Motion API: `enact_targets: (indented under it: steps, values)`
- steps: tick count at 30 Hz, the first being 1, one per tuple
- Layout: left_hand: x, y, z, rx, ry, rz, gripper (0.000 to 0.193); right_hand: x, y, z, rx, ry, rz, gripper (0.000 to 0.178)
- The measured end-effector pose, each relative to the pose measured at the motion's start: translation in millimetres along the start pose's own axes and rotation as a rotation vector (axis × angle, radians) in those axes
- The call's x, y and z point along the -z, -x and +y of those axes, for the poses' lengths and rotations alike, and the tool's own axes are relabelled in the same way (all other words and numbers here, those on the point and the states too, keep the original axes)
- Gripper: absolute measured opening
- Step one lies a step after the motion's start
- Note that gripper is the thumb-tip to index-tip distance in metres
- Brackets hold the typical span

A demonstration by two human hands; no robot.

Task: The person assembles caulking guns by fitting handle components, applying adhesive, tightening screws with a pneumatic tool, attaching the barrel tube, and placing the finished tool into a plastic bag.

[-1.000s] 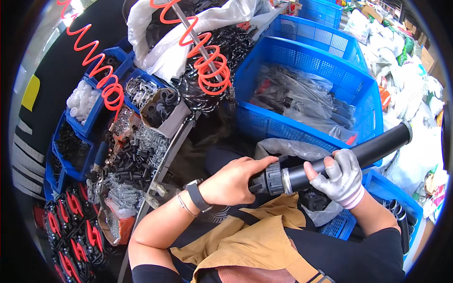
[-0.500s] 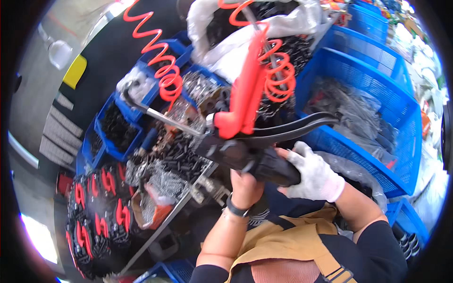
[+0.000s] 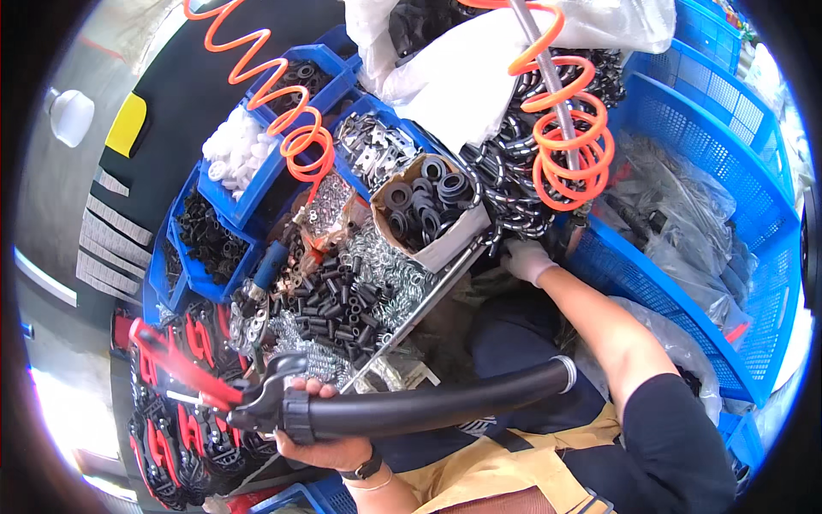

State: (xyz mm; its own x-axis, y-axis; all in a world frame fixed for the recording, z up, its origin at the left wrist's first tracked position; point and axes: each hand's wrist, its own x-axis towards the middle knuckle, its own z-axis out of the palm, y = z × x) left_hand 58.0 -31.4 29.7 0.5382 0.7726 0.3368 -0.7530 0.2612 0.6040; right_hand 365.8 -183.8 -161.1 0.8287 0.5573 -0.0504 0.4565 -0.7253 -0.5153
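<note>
My left hand [image 3: 321, 450], bare with a dark wristband, is wrapped round the collar of a thick black tube [image 3: 437, 409]. A red handle [image 3: 193, 373] and a black lever juts from the tube's left end; a silvery ring edges its right end, which lies across my lap. My right hand [image 3: 527, 259], in a white glove, reaches to the lower edge of a heap of black pieces with silvery bands [image 3: 505, 184]. Its fingers are hidden there, so what they touch cannot be made out.
Blue bins hold white plastic parts [image 3: 240, 154], black clips [image 3: 210, 236] and metal brackets [image 3: 372, 150]. A cardboard box [image 3: 454, 244] contains black rings. Black sleeves [image 3: 338, 300] lie loose. Orange coiled hoses [image 3: 304, 146] hang overhead. Red-and-black assemblies fill the left; a blue crate [image 3: 685, 300] stands right.
The black tube with its red handle has swung down and left in my left hand, turning crosswise. My right hand has let go of it and moved up to the black pieces.
</note>
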Motion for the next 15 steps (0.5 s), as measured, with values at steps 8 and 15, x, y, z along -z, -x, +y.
enact_targets:
  steps: [8,15]
  values:
    - [4.7,-16.6,27.9,-0.019,0.009,-0.043,0.063,-19.6,-9.4,-5.7,-0.171,0.109,-0.182,0.053]
    - [26.6,-44.3,70.5,-0.187,-0.105,0.107,0.053,41.1,116.9,-43.9,-0.092,-1.907,-0.495,0.058]
